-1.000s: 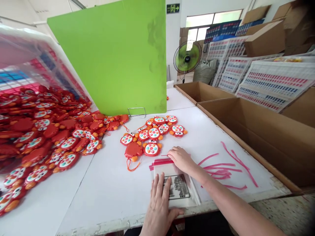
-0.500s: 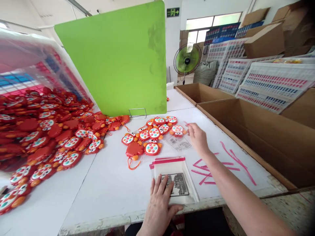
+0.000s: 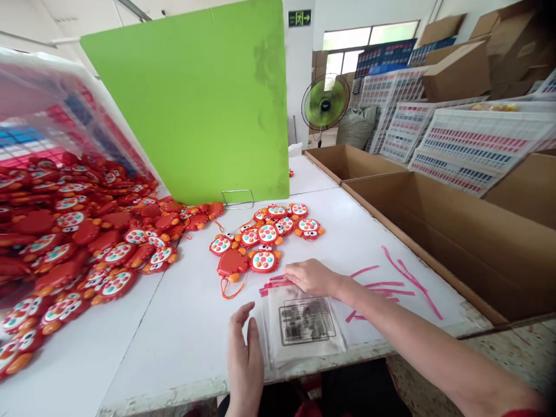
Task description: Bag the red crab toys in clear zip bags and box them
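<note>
My left hand (image 3: 245, 362) is open. It stands on its side by the left edge of a clear plastic bag (image 3: 304, 339), and its fingers (image 3: 242, 315) point up and away from me. My right hand (image 3: 313, 277) is open too. It lies on the top part of the bag and is not gripping it. The bag lies flat on the white table (image 3: 182, 341), right in front of me. It has a gray and black printed label (image 3: 307, 320) on it and a red strip (image 3: 274, 284) along the top.

Just past my right hand is a small group of red and orange toys (image 3: 264, 237) with bright round buttons. One toy (image 3: 232, 263) lies face down, and it has an orange string (image 3: 230, 289). More of these toys spill out of a big tipped clear plastic bin (image 3: 43, 69) on my left. Thin pink strips (image 3: 391, 288) lie on the table by my right arm (image 3: 403, 324). A long cardboard box (image 3: 434, 243) sits along the table's right side.
</note>
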Demonstrator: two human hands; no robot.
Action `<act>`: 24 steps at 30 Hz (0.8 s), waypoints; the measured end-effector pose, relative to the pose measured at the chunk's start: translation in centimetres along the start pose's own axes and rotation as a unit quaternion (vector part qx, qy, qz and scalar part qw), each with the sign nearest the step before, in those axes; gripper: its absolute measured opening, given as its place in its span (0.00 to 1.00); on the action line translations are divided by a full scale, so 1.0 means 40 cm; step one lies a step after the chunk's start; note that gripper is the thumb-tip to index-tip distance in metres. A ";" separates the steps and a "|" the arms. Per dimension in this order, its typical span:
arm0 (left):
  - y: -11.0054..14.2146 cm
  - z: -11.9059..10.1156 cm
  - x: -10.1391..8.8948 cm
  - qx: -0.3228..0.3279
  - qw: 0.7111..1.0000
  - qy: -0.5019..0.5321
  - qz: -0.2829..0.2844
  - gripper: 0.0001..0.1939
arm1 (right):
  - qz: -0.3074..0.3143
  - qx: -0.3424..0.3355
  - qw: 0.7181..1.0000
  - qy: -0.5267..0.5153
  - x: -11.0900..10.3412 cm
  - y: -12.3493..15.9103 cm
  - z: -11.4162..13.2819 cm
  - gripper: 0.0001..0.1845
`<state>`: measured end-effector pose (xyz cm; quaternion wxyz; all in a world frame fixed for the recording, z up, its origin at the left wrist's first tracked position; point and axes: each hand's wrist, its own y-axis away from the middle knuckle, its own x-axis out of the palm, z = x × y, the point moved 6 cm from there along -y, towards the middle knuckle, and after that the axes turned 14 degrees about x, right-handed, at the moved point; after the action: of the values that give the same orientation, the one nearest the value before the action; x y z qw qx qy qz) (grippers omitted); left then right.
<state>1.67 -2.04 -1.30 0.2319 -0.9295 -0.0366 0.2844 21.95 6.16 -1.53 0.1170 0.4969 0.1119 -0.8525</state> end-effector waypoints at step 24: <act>-0.073 -0.041 0.268 0.223 0.898 -0.329 0.188 0.04 | -0.157 0.195 0.966 0.069 -0.053 -0.150 -0.306 0.20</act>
<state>11.71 2.03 -4.28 0.3499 -0.6968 0.1290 0.6127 31.14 15.80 -5.11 -0.1253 0.5441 0.0283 -0.8291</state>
